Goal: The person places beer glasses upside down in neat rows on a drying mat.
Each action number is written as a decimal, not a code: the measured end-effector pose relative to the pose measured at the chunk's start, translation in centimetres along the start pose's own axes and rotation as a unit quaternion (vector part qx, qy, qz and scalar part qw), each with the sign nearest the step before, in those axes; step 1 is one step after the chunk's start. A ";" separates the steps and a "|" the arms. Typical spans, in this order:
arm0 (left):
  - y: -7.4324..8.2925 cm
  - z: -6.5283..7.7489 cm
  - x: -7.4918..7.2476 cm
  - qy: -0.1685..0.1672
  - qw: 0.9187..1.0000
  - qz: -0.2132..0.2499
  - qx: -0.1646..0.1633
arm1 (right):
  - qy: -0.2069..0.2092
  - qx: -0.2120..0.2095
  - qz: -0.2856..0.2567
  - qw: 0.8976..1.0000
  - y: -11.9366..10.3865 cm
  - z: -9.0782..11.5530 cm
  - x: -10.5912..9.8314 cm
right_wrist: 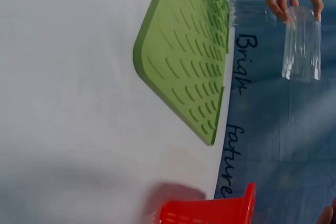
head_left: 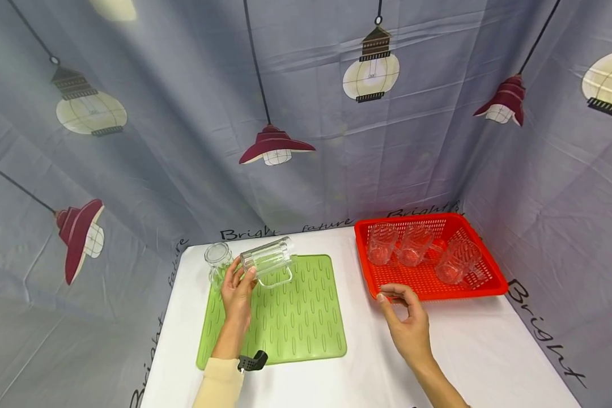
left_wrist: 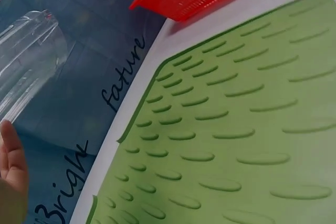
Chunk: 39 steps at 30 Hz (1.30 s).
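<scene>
My left hand (head_left: 238,292) pinches a clear glass mug (head_left: 269,258) near one end, thumb on the near side. The mug lies almost level in the air over the back of the green mat (head_left: 306,309), its handle toward me. In the right wrist view, the held mug (right_wrist: 302,48) is well off the mat. Another glass mug (head_left: 218,255) stands at the mat's far left corner. My right hand (head_left: 410,328) holds nothing; its fingers are loosely bent, and its fingertips overlap the near left corner of the red basket (head_left: 438,296) in the head view.
Inside the basket are 3 more glass mugs, one of them a mug (head_left: 457,262) at the right. A white cloth (head_left: 367,374) covers the table. Grey curtains (head_left: 316,192) printed with lamps rise behind it and at both sides.
</scene>
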State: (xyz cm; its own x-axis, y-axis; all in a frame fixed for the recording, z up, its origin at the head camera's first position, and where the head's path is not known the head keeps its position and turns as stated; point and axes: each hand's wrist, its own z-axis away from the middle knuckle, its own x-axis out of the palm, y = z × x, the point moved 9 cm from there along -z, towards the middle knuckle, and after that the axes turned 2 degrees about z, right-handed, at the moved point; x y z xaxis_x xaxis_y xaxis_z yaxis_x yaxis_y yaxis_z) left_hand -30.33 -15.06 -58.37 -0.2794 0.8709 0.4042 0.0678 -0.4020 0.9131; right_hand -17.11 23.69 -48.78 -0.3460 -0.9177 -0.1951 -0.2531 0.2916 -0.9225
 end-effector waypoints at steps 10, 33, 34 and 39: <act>1.1 -1.4 -0.8 0.107 0.984 -0.127 0.067 | 0.003 -0.002 0.014 1.000 0.4 0.2 -0.6; 0.3 -3.2 0.0 0.161 0.919 -0.315 0.172 | 0.013 0.007 0.028 0.999 4.5 0.4 -1.5; 0.2 -3.3 0.1 0.163 0.918 -0.320 0.171 | 0.015 0.004 0.028 0.999 4.5 0.4 -1.6; -0.2 -3.6 0.2 0.173 0.906 -0.344 0.175 | 0.020 -0.001 0.026 0.999 4.5 0.3 -1.8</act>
State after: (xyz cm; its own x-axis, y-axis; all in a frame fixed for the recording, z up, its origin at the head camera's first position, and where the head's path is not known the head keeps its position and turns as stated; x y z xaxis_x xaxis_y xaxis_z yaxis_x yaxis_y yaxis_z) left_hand -33.86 -15.86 -58.69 -0.6509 0.7158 -0.2531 0.0463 0.3701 0.9278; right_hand -17.35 26.55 -52.72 -0.3940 -0.8900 -0.2297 -0.2353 0.3392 -0.9108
